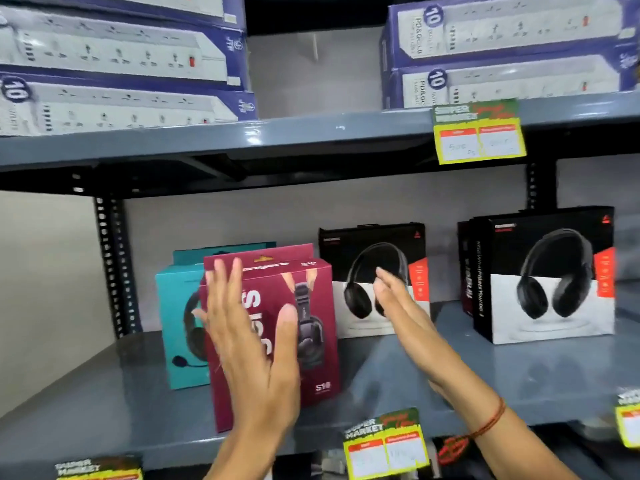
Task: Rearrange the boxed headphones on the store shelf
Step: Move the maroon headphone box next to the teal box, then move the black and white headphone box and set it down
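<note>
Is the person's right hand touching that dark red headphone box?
Apart. The head view shows the open right hand beside the dark red headphone box, with black-and-white box visible in the gap between them.

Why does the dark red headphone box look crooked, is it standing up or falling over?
Standing, but tilted. The dark red box leans; its edges slant beside the upright teal box.

Teal box (173,327) half-hidden behind maroon box (311,289)

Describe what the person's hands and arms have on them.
Both hands are bare: no gloves or rings visible. The left hand and its forearm show no sleeve, watch or band. The right hand has a thin red thread bracelet tied around the wrist, with no sleeve in view.
</note>
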A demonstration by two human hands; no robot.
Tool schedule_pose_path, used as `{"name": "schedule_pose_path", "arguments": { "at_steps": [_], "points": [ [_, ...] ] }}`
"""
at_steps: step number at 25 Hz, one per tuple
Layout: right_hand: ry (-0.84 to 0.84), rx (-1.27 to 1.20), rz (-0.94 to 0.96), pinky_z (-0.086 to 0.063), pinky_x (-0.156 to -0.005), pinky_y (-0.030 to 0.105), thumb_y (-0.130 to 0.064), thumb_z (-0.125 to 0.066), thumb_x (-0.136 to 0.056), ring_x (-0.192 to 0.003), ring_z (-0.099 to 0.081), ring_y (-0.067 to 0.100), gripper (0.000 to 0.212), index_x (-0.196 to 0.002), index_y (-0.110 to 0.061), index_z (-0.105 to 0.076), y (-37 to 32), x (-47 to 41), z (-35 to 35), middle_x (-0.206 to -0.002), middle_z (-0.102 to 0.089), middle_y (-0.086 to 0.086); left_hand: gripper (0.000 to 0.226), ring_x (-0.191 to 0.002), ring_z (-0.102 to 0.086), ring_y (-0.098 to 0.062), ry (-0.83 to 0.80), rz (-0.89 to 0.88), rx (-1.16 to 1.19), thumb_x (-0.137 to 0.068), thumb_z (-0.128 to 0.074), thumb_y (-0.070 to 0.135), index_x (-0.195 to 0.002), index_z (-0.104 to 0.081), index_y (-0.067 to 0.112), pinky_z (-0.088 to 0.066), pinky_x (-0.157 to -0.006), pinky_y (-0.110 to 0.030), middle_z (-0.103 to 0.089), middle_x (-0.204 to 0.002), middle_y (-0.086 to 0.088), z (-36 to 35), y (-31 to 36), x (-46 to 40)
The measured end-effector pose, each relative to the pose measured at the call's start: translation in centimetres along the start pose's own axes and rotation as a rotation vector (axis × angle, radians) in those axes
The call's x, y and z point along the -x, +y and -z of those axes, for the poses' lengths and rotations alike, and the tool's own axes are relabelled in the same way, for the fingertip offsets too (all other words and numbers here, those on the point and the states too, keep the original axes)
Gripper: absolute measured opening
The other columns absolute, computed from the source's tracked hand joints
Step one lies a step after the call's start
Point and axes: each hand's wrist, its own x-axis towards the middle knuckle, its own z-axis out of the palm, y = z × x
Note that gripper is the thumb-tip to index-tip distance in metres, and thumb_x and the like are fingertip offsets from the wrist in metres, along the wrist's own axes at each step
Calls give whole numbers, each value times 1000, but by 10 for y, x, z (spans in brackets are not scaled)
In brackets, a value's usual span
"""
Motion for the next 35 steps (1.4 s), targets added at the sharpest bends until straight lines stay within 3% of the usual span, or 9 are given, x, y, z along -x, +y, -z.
{"name": "schedule_pose_path", "arguments": {
  "at_steps": [3,6,9,13,16,20,27,32,35],
  "points": [
    [235,99,39,-26,-84,-7,-60,-41,-95,-122,-42,-13,65,-152,-31,-40,-17,2,50,-144,-43,-20,69,-159,-5,-6,-181,-63,180,-97,-43,49,-159,-24,26,-3,-129,-35,-17,-169,8,-54,36,-10],
    [453,189,74,-31,-88,4,-42,-42,-104,-112,-45,-7,51,-152,-24,-42,-27,10,113,-132,-53,-14,74,-157,-3,1,-400,36,312,-96,-40,56,-161,-22,26,0,-123,-18,-18,-167,16,-117,69,-10],
    [601,271,62,-32,-87,9,-41,-42,-104,-117,-45,-1,50,-151,-23,-44,-18,20,179,-137,-55,-9,66,-158,-9,-6,-554,275,450,-102,-42,50,-162,-23,29,-6,-127,-30,-21,-171,10,-180,92,8],
    [633,332,-23,-26,-99,22,-47,-41,-103,-127,-42,4,53,-151,-26,-41,26,19,252,-155,-44,-3,68,-158,-14,-12,-747,620,551,-102,-41,54,-162,-19,33,-12,-129,-45,-16,-172,11,-243,103,46],
    [588,296,-88,-32,-104,25,-49,-41,-103,-141,-38,10,59,-154,-19,-36,66,1,307,-163,-34,5,71,-159,-10,-13,-749,752,530,-101,-37,59,-163,-13,36,-11,-128,-43,-10,-173,13,-285,103,62],
    [494,176,-216,-13,-124,42,-64,-39,-97,-154,-13,17,80,-161,-27,-10,108,-30,361,-170,-13,-2,68,-159,-4,-11,-710,810,484,-102,-25,62,-163,-6,37,-6,-129,-43,-5,-173,16,-327,99,71],
    [337,9,-175,-28,-121,47,-96,-48,-61,-142,-43,13,109,-152,-35,-42,137,-48,380,-156,-47,-7,92,-156,-25,-15,-712,896,364,-80,-17,87,-159,-31,41,-16,-128,-46,-27,-169,13,-344,87,80],
    [295,94,-117,-42,-113,49,-95,-42,-68,-122,-64,16,94,-130,-28,-65,107,-35,367,-130,-71,-3,123,-151,-38,-23,-585,895,351,-47,-26,108,-151,-46,45,-25,-124,-52,-44,-163,5,-299,85,67],
    [309,187,-87,-51,-100,51,-99,-32,-67,-101,-72,20,87,-107,-30,-67,81,-27,353,-101,-79,-6,118,-144,-46,-22,-563,796,272,-50,-17,108,-141,-57,44,-30,-122,-52,-54,-153,6,-263,87,50]
  ]
}}
